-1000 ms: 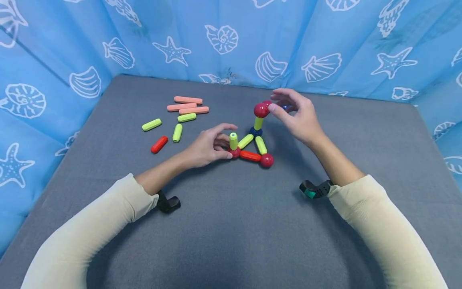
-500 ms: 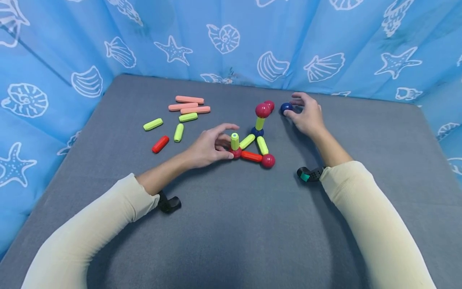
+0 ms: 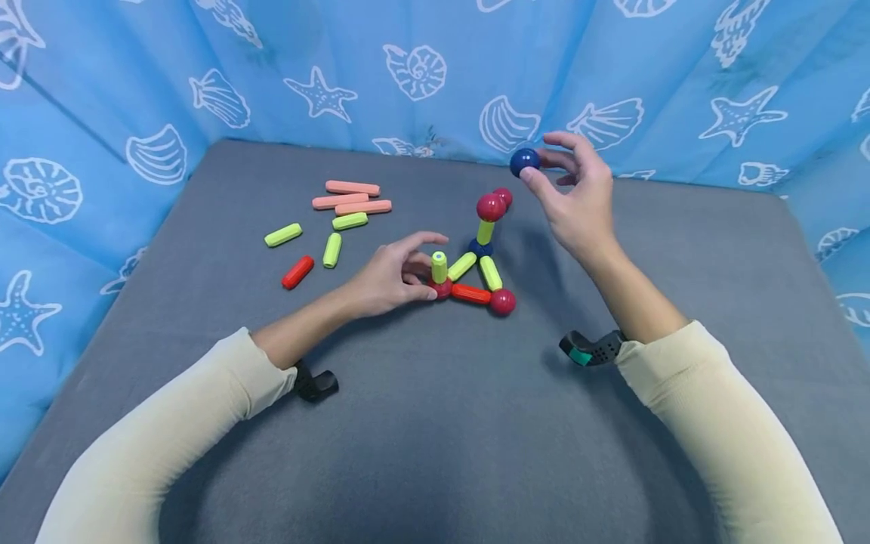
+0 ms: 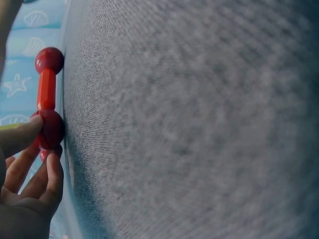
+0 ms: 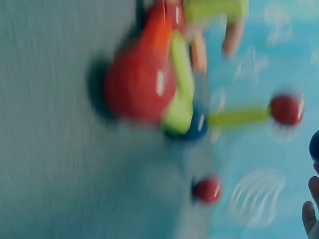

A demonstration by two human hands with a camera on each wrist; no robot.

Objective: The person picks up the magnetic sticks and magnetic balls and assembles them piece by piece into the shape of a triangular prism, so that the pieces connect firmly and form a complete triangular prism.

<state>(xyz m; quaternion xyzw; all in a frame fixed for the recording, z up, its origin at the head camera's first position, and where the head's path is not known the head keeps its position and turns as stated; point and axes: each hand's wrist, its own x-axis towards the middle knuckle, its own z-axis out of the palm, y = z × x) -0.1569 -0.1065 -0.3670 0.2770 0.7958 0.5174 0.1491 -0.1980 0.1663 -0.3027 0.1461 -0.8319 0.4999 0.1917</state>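
Note:
My left hand (image 3: 390,278) grips the red ball (image 4: 52,130) at the left corner of a triangle of magnetic sticks and balls. A yellow-green stick (image 3: 439,267) stands upright on that ball. A red stick (image 3: 471,294) joins it to another red ball (image 3: 503,302), and yellow-green sticks run to a dark blue ball (image 3: 480,248) at the back corner. From there rises a second upright stick (image 3: 485,232), topped by a red ball (image 3: 490,207). My right hand (image 3: 578,193) pinches a loose blue ball (image 3: 525,162) in the air, behind and right of the structure.
A loose red ball (image 5: 208,190) lies on the table behind the structure. At the left are several salmon sticks (image 3: 352,187), a few yellow-green sticks (image 3: 283,235) and a red stick (image 3: 297,273). A blue shell-print curtain (image 3: 414,72) hangs along the grey table's (image 3: 408,423) back edge.
My right hand moved right to the blue ball on the table, took hold of it, then lifted it up and slightly left. My left hand stays on the corner ball.

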